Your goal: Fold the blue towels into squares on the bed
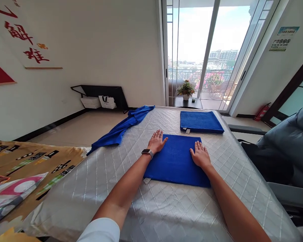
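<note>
Your left hand (156, 141) and right hand (200, 155) press flat, fingers spread, on the folded blue towel (175, 161), its long axis running away from you.

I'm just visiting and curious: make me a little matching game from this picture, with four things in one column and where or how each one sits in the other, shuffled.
Things
1. left hand
2. near blue towel
3. far blue towel
4. loose blue cloth

States
A. folded, lying untouched past the hands
B. crumpled, hanging over the table's left edge
C. flat on the towel's left edge, watch on its wrist
D. folded flat under both hands

Pairs: 1-C, 2-D, 3-A, 4-B. The right hand presses the same towel's right side, on the quilted silver cover.
</note>
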A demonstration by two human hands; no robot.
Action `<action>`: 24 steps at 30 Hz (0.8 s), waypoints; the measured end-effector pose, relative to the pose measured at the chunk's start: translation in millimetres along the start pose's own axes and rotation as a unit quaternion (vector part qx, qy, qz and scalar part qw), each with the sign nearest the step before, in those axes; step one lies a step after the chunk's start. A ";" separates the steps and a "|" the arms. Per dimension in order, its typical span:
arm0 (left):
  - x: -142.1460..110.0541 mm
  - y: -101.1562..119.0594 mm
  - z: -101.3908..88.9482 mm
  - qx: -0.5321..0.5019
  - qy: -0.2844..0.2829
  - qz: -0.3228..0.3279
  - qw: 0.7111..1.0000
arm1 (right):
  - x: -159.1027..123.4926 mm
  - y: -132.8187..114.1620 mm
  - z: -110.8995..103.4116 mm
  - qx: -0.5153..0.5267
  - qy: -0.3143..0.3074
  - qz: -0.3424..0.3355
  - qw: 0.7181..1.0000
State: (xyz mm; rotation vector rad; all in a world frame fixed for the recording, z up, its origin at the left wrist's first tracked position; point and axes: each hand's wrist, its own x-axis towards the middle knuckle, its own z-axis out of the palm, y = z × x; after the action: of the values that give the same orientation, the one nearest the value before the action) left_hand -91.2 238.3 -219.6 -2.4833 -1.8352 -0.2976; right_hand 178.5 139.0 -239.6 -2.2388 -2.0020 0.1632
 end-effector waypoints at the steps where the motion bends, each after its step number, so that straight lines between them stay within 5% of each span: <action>1: -0.8 14.0 -1.5 -0.005 0.014 0.022 1.000 | 0.3 -0.1 0.1 -0.001 0.000 0.000 1.000; 7: -16.6 135.7 16.5 -0.069 -0.004 0.209 0.975 | -1.2 3.4 0.0 -0.022 -0.012 -0.015 1.000; 11: -27.7 170.0 31.8 -0.086 -0.017 0.228 0.970 | -1.9 5.4 -0.7 -0.034 -0.025 -0.033 0.999; 14: -33.5 149.0 31.0 -0.072 -0.015 0.193 0.978 | -0.7 3.1 -1.2 -0.016 -0.021 -0.013 1.000; 24: -72.4 -3.3 7.6 -0.004 -0.017 0.031 0.999 | 0.5 2.4 1.9 -0.004 -0.013 -0.001 1.000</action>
State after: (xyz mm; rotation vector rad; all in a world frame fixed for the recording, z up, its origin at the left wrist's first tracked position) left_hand -113.7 172.1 -240.1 -2.5601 -1.7697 -0.2624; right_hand 180.6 139.3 -241.9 -2.2495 -2.0215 0.1850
